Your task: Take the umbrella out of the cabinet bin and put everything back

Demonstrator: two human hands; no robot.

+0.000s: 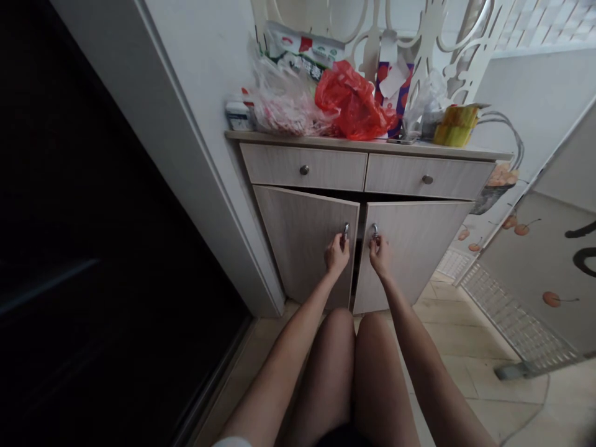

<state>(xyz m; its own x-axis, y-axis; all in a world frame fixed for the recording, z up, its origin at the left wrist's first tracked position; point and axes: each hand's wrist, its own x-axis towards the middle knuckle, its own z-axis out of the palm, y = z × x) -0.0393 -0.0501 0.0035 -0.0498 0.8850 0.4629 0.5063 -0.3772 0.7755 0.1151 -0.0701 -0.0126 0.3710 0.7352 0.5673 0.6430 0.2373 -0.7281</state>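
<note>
In front of me stands a pale wood-grain cabinet (484, 153) with two doors below two drawers. My left hand (337, 254) is closed on the metal door handle (346, 228) of the left door (302, 242). On the right door (410, 248), my right hand (380, 253) grips the matching door handle (375, 228). Both doors are ajar, with a dark gap along their tops and between them. What lies inside the cabinet is hidden.
On the cabinet top lie a red plastic bag (354, 102), a clear bag (284, 99), a purple box (405, 93) and a yellow package (456, 126). A dark doorway (93, 248) is at left. A cherry-patterned panel (535, 261) stands at right. My knees are close to the doors.
</note>
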